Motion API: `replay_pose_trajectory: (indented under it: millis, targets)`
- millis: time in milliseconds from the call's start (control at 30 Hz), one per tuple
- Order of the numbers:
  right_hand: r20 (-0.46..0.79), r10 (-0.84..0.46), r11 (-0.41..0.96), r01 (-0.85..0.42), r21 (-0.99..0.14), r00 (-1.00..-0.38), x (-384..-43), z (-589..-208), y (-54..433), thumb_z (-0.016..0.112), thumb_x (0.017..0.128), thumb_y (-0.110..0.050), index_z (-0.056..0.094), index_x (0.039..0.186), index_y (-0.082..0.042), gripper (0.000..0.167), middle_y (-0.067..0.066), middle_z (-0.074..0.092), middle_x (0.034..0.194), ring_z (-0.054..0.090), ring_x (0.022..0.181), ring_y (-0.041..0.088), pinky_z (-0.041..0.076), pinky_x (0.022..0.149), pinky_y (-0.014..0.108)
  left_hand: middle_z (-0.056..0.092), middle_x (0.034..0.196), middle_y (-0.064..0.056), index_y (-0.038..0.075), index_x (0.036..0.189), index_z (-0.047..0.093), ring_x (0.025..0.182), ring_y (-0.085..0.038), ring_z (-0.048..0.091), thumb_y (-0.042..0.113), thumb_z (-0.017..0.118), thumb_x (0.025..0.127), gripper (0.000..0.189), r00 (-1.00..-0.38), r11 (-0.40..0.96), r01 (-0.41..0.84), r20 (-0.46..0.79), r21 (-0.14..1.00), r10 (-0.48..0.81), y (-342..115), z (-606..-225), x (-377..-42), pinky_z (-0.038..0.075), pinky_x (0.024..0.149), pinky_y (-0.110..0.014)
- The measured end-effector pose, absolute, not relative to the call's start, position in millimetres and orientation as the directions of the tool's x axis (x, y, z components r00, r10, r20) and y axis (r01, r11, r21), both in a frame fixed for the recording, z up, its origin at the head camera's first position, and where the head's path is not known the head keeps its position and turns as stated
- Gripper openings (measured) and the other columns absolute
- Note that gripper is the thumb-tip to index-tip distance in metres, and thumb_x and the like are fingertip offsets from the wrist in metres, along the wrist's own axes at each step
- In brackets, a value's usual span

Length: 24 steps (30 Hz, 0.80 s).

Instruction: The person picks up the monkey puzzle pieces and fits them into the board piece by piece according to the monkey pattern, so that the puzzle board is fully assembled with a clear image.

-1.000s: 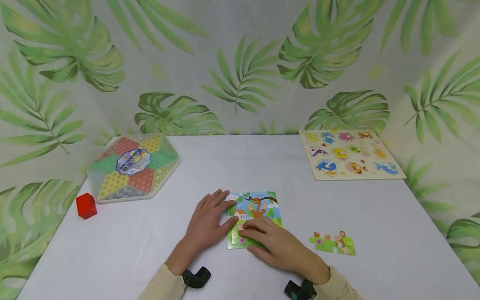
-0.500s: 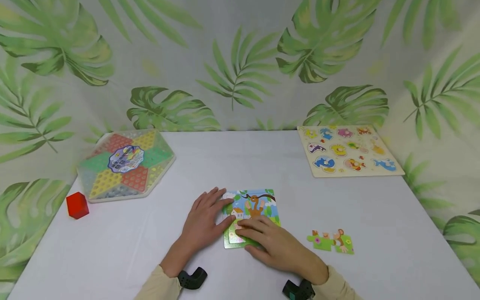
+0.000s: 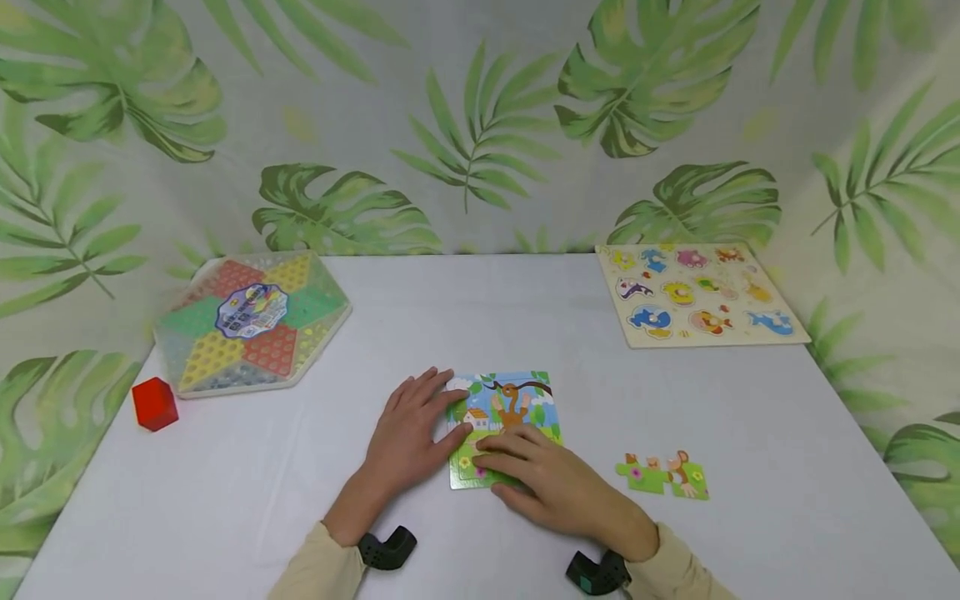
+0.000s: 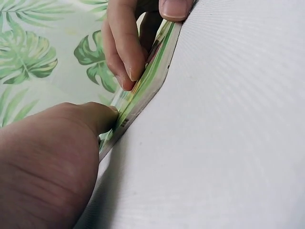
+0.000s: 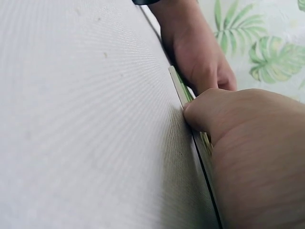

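A small jigsaw puzzle [image 3: 480,412] with a monkey, a house and trees lies flat on the white table. My left hand [image 3: 408,429] rests along its left edge with the fingers stretched out and the thumb touching the picture. The fingertips of my right hand [image 3: 551,483] press on the lower part of the puzzle, hiding the area under them. In the right wrist view, my right thumb [image 5: 198,112] is at the board's near edge. To the right, loose puzzle pieces [image 3: 663,477] with green grass and monkey parts lie together on the table.
A hexagonal Chinese checkers board [image 3: 315,308] lies at the back left, with a red block [image 3: 155,404] by its near corner. At the back right is a wooden sea-animal peg puzzle [image 3: 660,337]. A leaf-patterned cloth [image 3: 517,108] hangs behind the table [image 3: 480,325].
Both hands stay in nearly the same place on the puzzle. A bright glare on its lower-left part half a second ago is gone, and the head view has shifted slightly.
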State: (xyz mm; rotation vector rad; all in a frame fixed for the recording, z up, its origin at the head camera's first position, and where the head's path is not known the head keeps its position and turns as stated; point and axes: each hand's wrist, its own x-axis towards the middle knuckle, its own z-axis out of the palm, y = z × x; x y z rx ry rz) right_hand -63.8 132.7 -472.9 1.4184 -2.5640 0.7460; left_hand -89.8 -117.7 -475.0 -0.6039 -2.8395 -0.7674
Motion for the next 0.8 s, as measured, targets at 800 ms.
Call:
replay_pose_trajectory:
  millis: [800]
  targets:
    - [0.186, -0.698, 0.585, -0.7, -0.409, -0.692, -61.1, -444.2, 197.6, 0.069, 0.1, -0.03, 0.064, 0.138, -0.028, 0.039, -0.015, 0.058, 0.14, 0.05, 0.129, 0.008, 0.054, 0.102, 0.036, 0.053, 0.155, -0.009, 0.02, 0.132, 0.069, 0.15, -0.032, 0.04, 0.041, 0.071, 0.093, 0.044, -0.907, 0.773, 0.419, 0.262, 0.477, 0.33, -116.5, -472.8, -86.6, 0.027, 0.125, -0.055]
